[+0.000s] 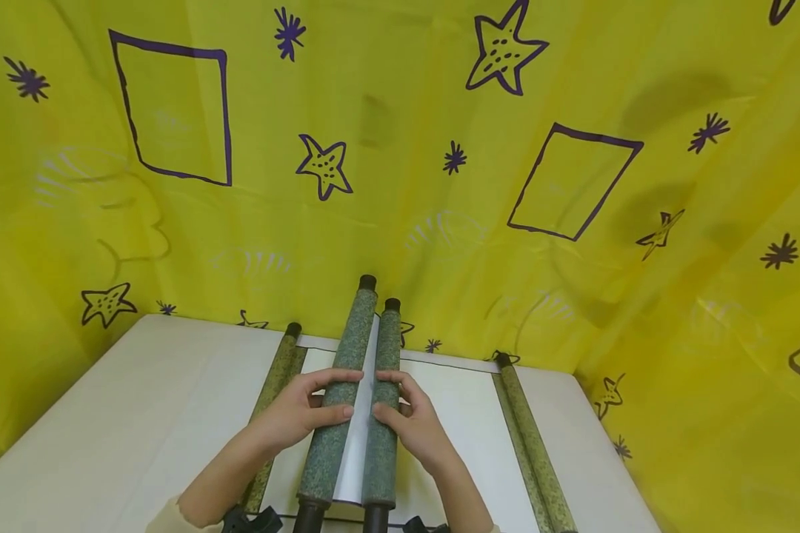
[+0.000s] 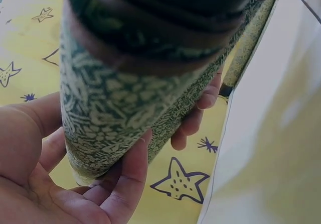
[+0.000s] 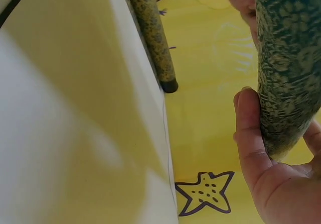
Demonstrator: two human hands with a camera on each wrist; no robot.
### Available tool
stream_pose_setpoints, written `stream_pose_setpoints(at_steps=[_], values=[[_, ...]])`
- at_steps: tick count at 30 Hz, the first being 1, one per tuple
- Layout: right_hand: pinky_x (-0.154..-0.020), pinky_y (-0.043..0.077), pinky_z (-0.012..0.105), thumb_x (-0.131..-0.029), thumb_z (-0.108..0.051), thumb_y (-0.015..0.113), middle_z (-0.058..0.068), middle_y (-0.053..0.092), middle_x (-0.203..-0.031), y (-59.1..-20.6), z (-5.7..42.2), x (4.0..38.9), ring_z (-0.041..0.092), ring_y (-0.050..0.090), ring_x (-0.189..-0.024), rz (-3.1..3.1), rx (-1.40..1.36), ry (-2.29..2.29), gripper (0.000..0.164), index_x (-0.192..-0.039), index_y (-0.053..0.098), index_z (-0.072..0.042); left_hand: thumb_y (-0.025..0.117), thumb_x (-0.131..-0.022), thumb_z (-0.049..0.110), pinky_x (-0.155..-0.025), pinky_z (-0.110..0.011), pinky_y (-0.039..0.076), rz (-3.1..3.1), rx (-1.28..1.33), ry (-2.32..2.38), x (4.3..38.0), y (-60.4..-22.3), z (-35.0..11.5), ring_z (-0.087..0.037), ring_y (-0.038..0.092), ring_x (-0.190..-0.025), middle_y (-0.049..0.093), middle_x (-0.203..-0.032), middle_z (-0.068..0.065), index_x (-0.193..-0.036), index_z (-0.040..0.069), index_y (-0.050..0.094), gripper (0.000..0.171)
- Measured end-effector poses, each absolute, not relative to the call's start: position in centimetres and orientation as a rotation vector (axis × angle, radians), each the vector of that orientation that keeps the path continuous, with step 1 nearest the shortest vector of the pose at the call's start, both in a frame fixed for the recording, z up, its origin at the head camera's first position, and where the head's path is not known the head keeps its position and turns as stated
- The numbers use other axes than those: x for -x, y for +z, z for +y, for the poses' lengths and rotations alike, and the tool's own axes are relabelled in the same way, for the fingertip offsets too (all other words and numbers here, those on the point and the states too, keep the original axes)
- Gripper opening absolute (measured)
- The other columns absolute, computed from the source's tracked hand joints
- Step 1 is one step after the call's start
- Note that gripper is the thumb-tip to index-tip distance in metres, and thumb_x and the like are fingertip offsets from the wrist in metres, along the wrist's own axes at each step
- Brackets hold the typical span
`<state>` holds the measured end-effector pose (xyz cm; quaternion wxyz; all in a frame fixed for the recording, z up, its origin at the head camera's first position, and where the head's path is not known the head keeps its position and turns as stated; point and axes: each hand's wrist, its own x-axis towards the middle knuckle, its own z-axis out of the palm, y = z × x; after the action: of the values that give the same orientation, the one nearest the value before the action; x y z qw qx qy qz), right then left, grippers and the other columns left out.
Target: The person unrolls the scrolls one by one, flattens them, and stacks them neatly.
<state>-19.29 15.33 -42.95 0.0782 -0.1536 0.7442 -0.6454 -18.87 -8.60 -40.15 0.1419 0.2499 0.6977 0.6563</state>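
A green patterned scroll is rolled from both sides into two parallel rolls with dark end knobs. My left hand [image 1: 300,411] grips the thicker left roll [image 1: 347,348], fingers over the top and thumb below. The thinner right roll [image 1: 387,348] is held the same way by my right hand [image 1: 413,418]. Between the rolls shows a narrow strip of white paper [image 1: 358,451]. In the left wrist view, fingers curl around the patterned roll [image 2: 115,108]. From the right wrist, the roll [image 3: 288,58] lies between thumb and fingers.
Under the held scroll, another scroll lies unrolled, its white sheet [image 1: 467,414] between an olive left roller [image 1: 276,385] and an olive right roller [image 1: 533,437]. Both are on a white table [image 1: 173,400]. A yellow curtain [image 1: 387,89] with stars and squares hangs behind and at the sides.
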Motion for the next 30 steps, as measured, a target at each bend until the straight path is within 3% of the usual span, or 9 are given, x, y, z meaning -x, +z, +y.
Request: stream_pose_setpoints(at_steps=[15, 30], values=[[-0.088, 0.05, 0.037, -0.095, -0.01, 0.059, 0.015, 0.035, -0.155, -42.8, 15.4, 19.2, 0.029, 0.06, -0.108, 2.286, 0.421, -1.91, 0.046, -0.14, 0.052, -0.017, 0.069, -0.095, 0.022, -0.084, -0.037, 0.055, 2.027, -0.689, 1.89, 18.4, -39.7, -9.2, -0.029, 0.065, -0.11, 0.041, -0.152, -0.019, -0.145, 0.009, 0.051, 0.054], [-0.086, 0.053, 0.039, -0.096, -0.014, 0.064, 0.018, 0.041, -0.146, -42.0, 15.5, 19.0, 0.027, 0.062, -0.103, 2.276, 0.377, -1.922, 0.052, -0.145, 0.046, -0.017, 0.068, -0.096, 0.019, -0.082, -0.035, 0.056, 2.027, -0.741, 1.916, 18.2, -38.6, -9.3, -0.03, 0.065, -0.107, 0.038, -0.153, -0.023, -0.144, 0.004, 0.051, 0.053]])
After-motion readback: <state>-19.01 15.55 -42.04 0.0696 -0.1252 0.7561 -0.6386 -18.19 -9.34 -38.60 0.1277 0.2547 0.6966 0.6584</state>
